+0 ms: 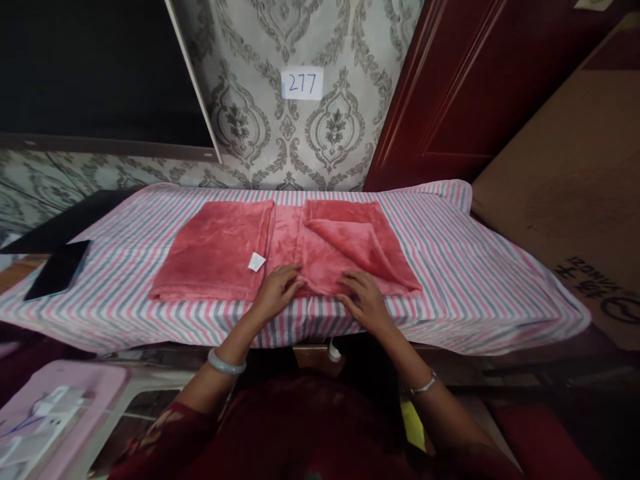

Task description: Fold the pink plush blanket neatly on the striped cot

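A coral-pink plush blanket point(210, 247) lies on a striped cloth point(460, 267), its left and right sides folded inward with a narrow strip between them. On the right flap, the upper layer is turned back diagonally, showing a lighter side. A small white tag point(257, 261) sits near the left flap's inner edge. My left hand point(279, 288) rests at the blanket's near edge by the middle strip, thumb and fingers apart. To its right, my right hand point(364, 299) touches the near edge of the right flap with fingers spread. Neither hand visibly grips the fabric.
A dark phone-like slab point(59, 269) lies on the cloth at left. A large black screen point(100, 73) hangs above. A cardboard box point(565, 180) leans at right beside a dark red door point(440, 87). At lower left stands a pink stool-like surface point(95, 380).
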Action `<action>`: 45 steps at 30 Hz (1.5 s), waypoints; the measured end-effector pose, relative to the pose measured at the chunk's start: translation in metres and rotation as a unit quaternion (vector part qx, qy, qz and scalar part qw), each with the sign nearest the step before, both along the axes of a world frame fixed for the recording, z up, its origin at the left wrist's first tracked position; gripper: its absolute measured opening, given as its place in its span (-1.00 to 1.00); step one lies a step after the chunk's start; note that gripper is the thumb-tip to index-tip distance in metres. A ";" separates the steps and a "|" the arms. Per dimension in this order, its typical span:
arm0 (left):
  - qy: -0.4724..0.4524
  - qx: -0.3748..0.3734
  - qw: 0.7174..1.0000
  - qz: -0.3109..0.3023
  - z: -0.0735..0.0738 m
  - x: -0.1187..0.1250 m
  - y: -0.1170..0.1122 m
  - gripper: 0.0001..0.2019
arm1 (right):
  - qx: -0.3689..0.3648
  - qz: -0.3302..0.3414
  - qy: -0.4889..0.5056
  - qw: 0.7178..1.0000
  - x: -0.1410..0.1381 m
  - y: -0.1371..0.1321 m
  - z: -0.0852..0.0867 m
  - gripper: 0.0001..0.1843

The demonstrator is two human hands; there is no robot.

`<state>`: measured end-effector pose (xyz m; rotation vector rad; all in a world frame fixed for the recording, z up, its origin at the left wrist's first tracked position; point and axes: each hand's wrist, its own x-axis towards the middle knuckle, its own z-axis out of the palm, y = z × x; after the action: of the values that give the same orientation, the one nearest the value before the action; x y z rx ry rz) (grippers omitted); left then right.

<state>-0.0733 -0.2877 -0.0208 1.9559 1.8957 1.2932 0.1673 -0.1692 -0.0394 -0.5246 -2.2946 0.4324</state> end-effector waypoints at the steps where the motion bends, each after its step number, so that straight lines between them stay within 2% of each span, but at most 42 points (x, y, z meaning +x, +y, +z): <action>1: -0.014 0.011 1.000 0.009 0.000 0.002 0.002 -0.80 | 0.009 -0.004 -0.003 1.000 0.003 0.000 -0.002 -0.61; 4: -0.057 0.029 0.997 0.044 0.003 0.007 0.006 -0.77 | 0.029 -0.019 0.004 0.999 0.010 0.006 -0.006 -0.59; 7: -0.077 0.013 0.994 0.077 0.009 0.008 0.008 -0.74 | 0.018 -0.041 0.018 0.999 0.013 0.014 -0.009 -0.66; 14: -0.102 -0.024 0.990 0.090 0.016 0.007 0.011 -0.71 | 0.008 -0.105 0.055 0.993 0.024 0.026 -0.013 -0.68; 22: -0.100 -0.039 0.985 0.138 0.013 0.005 0.027 -0.67 | -0.026 -0.157 0.050 0.986 0.029 0.037 -0.013 -0.64; 28: -0.043 -0.072 0.984 0.159 0.007 -0.001 0.036 -0.73 | -0.029 -0.199 0.055 0.978 0.021 0.040 -0.015 -0.75; 33: -0.032 -0.074 0.983 0.164 0.000 -0.004 0.038 -0.91 | 0.013 -0.197 0.042 0.979 0.019 0.035 -0.014 -0.74; 35: -0.036 -0.043 0.983 0.175 -0.002 -0.003 0.036 -0.86 | 0.043 -0.199 0.036 0.978 0.020 0.031 -0.014 -0.72; 38: -0.003 0.006 0.989 0.151 0.000 0.001 0.030 -0.83 | 0.086 -0.199 0.023 0.976 0.021 0.026 -0.015 -0.71; 45: 0.091 -0.005 0.995 0.039 0.004 0.004 0.013 -0.83 | 0.129 -0.178 0.013 0.976 0.023 0.022 -0.017 -0.68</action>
<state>-0.0695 -0.2746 -0.0165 2.0788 2.0760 1.1550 0.1901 -0.1475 -0.0568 -0.7712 -2.1286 -0.0324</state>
